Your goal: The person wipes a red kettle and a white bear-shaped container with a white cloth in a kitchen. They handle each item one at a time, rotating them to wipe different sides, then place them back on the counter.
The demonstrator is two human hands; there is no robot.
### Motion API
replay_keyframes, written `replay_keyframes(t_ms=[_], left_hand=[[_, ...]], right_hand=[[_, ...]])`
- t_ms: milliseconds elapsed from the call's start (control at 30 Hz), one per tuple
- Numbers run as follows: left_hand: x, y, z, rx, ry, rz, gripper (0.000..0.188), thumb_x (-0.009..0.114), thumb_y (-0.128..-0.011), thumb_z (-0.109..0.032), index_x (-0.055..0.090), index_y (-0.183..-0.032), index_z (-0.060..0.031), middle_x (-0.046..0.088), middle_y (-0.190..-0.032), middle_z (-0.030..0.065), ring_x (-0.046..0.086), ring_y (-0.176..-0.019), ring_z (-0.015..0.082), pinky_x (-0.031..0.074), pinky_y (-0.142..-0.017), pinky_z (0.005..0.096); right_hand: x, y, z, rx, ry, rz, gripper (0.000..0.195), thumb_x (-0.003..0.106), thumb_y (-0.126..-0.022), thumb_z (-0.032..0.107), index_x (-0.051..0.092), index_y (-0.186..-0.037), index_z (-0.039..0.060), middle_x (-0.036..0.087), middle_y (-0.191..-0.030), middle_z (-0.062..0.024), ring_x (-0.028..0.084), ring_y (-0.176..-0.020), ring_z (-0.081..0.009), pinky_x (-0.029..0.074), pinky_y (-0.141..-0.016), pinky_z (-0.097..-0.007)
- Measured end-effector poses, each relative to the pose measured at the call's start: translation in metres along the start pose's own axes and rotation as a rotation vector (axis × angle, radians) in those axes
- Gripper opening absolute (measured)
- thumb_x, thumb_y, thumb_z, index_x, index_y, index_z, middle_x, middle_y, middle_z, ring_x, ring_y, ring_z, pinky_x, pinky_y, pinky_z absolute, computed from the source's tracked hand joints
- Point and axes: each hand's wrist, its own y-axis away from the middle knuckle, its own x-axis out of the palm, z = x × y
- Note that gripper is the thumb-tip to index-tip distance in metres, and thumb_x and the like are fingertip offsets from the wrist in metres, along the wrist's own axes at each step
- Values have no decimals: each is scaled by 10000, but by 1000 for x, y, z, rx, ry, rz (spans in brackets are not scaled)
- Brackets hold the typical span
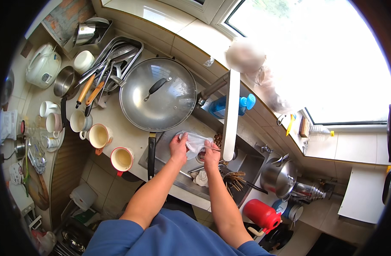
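Both hands hold a white cloth (196, 141) stretched between them above the metal sink. My left hand (179, 148) grips its left end, near the lidded wok (157, 94). At the cloth's right end, my right hand (212, 156) also pinches something thin, perhaps a utensil, beside the white faucet spout (231, 118). A round, pale dish or lid lies partly hidden beneath the cloth. Under and beside my right wrist sit a crumpled white rag (201, 178) and a strainer-like holder with wooden chopsticks (236, 180).
Several mugs (122, 159) line the counter's front edge at left, with a tray of ladles and spatulas (118, 57) behind. A blue soap bottle (219, 107) stands behind the spout. Right of the sink are a steel pot (278, 177) and a red thermos jug (261, 212).
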Motion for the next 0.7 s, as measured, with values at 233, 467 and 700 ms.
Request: replay_keyframes(t_ms=[233,467,700], left_hand=[[4,-25,14,-76,274,145,180,613,-994,-258,589,-1056,-90,641,-1004,32,623,-936,164,521,-847,344],[3,-7,-10,-218,108,360,136,634,-976,-229,606,-1035,-109,656,-1017,12,632,-960,158,525,-873,348],[-26,-20,-3,-283,79,598,280,676,-946,-292,636,-1162,-118,671,-1076,12,631,-1039,156,504,-923,343]], right_hand=[[8,27,33,161,-568,136,255,669,-901,122,646,-1127,6,684,-1031,-59,642,-881,-157,521,-795,-306],[-12,24,35,140,-482,220,439,561,-778,-4,605,-1214,-40,665,-1136,-118,662,-1009,-239,541,-917,-372],[-35,17,20,133,-405,392,482,518,-740,5,596,-1215,-12,653,-1158,-120,647,-1040,-231,526,-933,-362]])
